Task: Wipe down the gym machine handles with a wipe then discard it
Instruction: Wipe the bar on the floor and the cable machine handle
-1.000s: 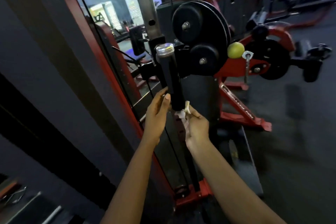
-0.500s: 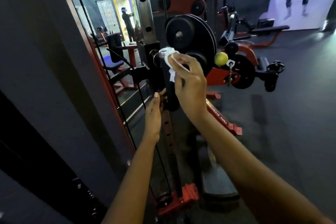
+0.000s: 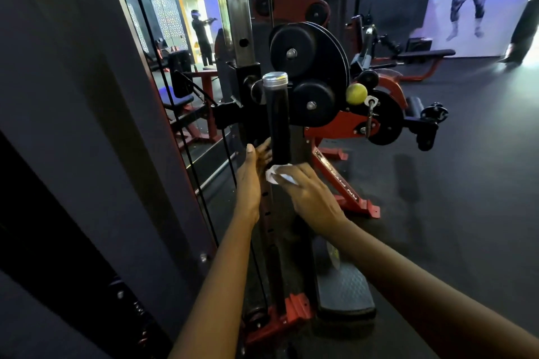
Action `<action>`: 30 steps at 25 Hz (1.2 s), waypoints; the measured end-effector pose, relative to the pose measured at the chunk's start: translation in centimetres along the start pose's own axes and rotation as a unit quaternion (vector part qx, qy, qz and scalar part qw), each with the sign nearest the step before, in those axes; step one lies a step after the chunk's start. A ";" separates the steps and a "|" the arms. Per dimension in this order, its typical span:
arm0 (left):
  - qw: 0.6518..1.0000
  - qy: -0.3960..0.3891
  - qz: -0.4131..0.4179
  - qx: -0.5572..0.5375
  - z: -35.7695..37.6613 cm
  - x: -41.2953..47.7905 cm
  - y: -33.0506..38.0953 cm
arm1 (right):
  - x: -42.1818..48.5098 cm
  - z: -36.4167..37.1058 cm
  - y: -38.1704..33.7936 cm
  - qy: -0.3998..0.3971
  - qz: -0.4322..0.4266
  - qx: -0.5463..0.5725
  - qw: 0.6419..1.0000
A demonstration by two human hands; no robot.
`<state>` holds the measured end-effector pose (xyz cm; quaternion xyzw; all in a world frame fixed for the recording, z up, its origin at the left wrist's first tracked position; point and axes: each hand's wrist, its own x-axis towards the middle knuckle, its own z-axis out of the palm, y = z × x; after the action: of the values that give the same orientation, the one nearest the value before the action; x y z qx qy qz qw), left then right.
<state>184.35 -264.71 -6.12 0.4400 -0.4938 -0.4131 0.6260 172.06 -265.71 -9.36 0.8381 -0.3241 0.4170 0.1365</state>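
Note:
A black machine handle (image 3: 278, 122) with a silver end cap stands upright in the middle of the head view. My right hand (image 3: 306, 192) holds a crumpled white wipe (image 3: 277, 177) just under the handle's lower end. My left hand (image 3: 253, 175) rests against the handle's bottom left side, fingers extended along it. The lowest part of the handle is hidden behind both hands.
Black weight plates (image 3: 306, 55) hang right behind the handle beside a yellow ball knob (image 3: 356, 94). A mirror (image 3: 175, 38) and dark wall panel fill the left. A steel post (image 3: 233, 9) rises behind. A grey footplate (image 3: 341, 285) lies below; open rubber floor (image 3: 452, 183) stretches right.
My right hand slid the wipe from the handle's top cap down to its bottom end. The left hand stayed at the lower end of the handle.

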 end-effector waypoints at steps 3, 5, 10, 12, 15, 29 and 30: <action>1.000 0.012 0.004 -0.010 0.0 0.0 -0.1 | 4.3 -3.0 -0.2 0.105 0.011 0.033 0.994; 1.000 0.018 0.004 -0.013 0.1 0.1 -0.1 | 7.2 -4.4 0.1 0.156 0.011 0.003 0.988; 1.000 0.005 0.016 -0.004 0.0 -0.1 -0.2 | 4.3 -1.6 0.6 0.124 -0.017 -0.024 0.992; 1.000 0.000 0.016 0.009 0.0 -0.3 -0.1 | 2.2 0.0 0.9 0.114 -0.021 -0.026 0.993; 1.000 -0.004 0.021 0.020 0.1 -0.3 0.2 | -0.1 1.8 1.3 0.078 -0.014 -0.010 0.997; 0.996 0.049 0.060 0.039 0.9 -0.1 -0.5 | 3.4 0.0 -0.1 0.217 0.110 0.130 0.961; 0.996 0.047 0.059 0.039 1.1 0.0 -0.6 | 2.3 0.6 -0.1 0.216 0.120 0.145 0.958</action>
<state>183.25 -265.02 -6.60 0.4532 -0.5048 -0.3352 0.6538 173.50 -266.94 -7.90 0.6941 -0.3210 0.6437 0.0291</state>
